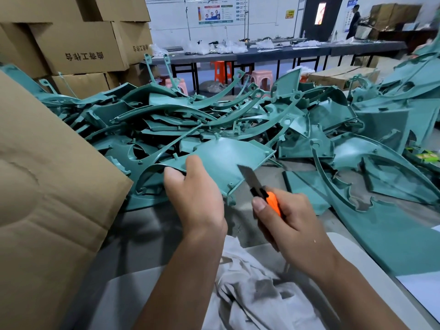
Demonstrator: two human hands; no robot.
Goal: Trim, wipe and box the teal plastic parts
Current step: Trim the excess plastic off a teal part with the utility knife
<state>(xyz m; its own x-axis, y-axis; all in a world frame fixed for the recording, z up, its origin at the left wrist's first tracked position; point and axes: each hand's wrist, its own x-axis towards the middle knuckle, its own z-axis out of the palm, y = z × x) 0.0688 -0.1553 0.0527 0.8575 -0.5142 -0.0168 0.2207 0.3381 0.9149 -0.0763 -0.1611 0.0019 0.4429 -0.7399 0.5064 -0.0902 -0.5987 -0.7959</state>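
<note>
Teal plastic mouldings lie heaped [214,115] across the grey table [257,186]. Left hand [195,198] grips one curved teal panel [226,158] above it; right hand [285,220] clasps an orange-handled utility knife [259,186], blade at the panel's edge. A slip could nick those holding fingers.

At frame centre the teal plastic part [226,158] looks smooth with a soft sheen, the knife [262,189] shows a dull grey metal blade and glossy orange plastic handle, the lower-centre cloth [250,289] is crumpled grey-white fabric, and the left box [47,186] is matt brown corrugated cardboard.
</note>
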